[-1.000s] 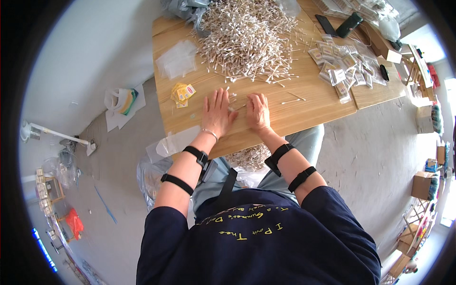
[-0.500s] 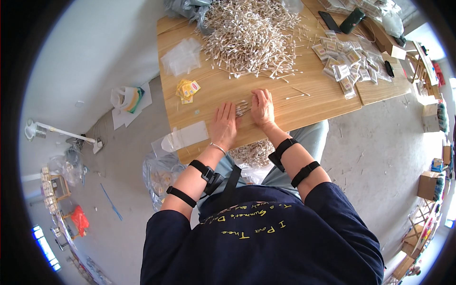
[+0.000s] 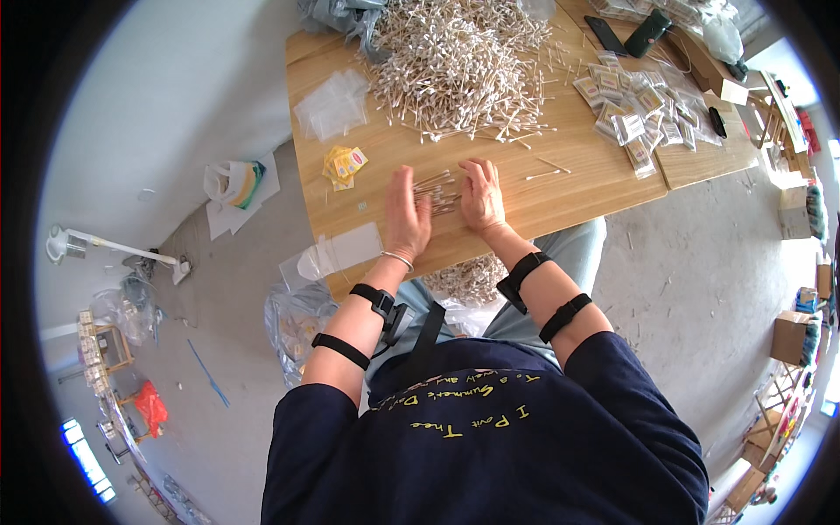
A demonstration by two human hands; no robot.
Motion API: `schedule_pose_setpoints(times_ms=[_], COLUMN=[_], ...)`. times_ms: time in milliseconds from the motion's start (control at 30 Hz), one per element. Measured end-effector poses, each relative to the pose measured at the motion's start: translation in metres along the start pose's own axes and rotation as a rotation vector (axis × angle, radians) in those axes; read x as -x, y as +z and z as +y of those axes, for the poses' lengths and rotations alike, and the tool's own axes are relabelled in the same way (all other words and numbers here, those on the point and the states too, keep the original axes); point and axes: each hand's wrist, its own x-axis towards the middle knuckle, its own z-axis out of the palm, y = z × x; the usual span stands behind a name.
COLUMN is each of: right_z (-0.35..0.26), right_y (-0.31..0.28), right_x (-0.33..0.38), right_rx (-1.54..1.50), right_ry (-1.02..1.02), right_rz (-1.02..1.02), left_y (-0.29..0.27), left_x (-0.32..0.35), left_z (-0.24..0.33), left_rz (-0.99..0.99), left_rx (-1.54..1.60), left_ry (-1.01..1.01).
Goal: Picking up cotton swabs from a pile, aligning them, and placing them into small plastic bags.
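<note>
A small bundle of cotton swabs lies on the wooden table between my two hands, the sticks running roughly from one palm to the other. My left hand stands on edge at the bundle's left end, its fingers stretched out and the thumb apart over the swabs. At the right end, my right hand is cupped with loosely bent fingers, its palm side toward the swab tips. Beyond my hands rises a big heap of loose cotton swabs.
Clear plastic bags and yellow cards lie left on the table. Filled small packets are piled at the right, near a phone. A white strip rests by the near left edge. More swabs sit below the table edge.
My left hand has turned from lying flat to standing on edge, its thumb now apart. The bundle between my hands shows more widely. My right hand has barely shifted.
</note>
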Motion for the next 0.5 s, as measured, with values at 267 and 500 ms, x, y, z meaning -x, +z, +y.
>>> schedule_pose_setpoints(times_ms=[267,500], right_z=[-0.025,-0.029], right_y=[0.023,0.027], right_x=[0.022,0.015], right_rx=[0.46,0.632], right_ry=[-0.35,-0.372], right_rz=[-0.484,-0.576], left_y=[-0.006,-0.006], left_x=[0.002,0.004], left_z=[-0.003,-0.01], left_rz=[0.254,0.281], left_rx=[0.272,0.339], left_ry=[-0.228,-0.253])
